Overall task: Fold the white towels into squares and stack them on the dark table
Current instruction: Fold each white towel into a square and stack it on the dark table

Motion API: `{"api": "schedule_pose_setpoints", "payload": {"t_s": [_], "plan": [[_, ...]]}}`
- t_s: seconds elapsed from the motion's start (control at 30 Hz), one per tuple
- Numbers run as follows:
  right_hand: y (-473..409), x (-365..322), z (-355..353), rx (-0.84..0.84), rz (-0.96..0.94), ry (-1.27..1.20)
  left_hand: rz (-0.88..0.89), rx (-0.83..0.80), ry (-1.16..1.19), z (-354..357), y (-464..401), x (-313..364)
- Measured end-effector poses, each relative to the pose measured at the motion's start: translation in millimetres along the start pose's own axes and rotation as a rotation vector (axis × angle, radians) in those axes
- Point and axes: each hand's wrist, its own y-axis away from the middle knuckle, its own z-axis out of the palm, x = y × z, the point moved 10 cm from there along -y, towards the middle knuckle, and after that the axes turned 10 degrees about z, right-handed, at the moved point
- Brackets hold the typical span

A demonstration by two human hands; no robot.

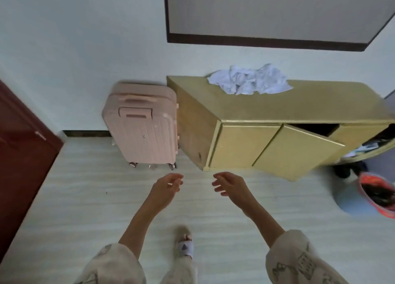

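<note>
Fingers (178, 182) of the left hand (165, 189) hang loosely curled with nothing in them, and the fingers (218, 184) of the right hand (232, 186) are likewise relaxed, slightly bent and empty; both hands are held out over the pale floor (74, 198), a small gap between them. Far to the left of the left fingers stands a dark red door (23, 138). Up and a little left of those fingers a pink suitcase (142, 123) stands upright on its wheels against the wall, just beside the end of a yellow cabinet (245, 142). Above and beyond the right fingers, well apart from them, a crumpled heap of white towels (250, 80) lies unfolded on the cabinet's top near the wall. One cabinet door (299, 151), up and right of the right fingers, hangs open and tilted. Far right of both hands an orange-rimmed object (376, 191) sits on the floor, blurred. Below the fingers, a foot in a light slipper (184, 246) shows between the patterned sleeves (299, 260).
</note>
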Motion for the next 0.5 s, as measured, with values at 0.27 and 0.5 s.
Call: {"api": "schedule_pose_setpoints", "payload": {"t_s": [0.27, 0.5], "plan": [[-116.5, -76.1, -109.2, 0.117, 0.002, -0.062, 0.118, -0.14, -0.089, 37.2, -194.1, 85.0], [-238.9, -87.1, -181.3, 0.1, 0.072, -0.062, 0.016, -0.267, -0.152, 87.8, -314.5, 79.7]]}}
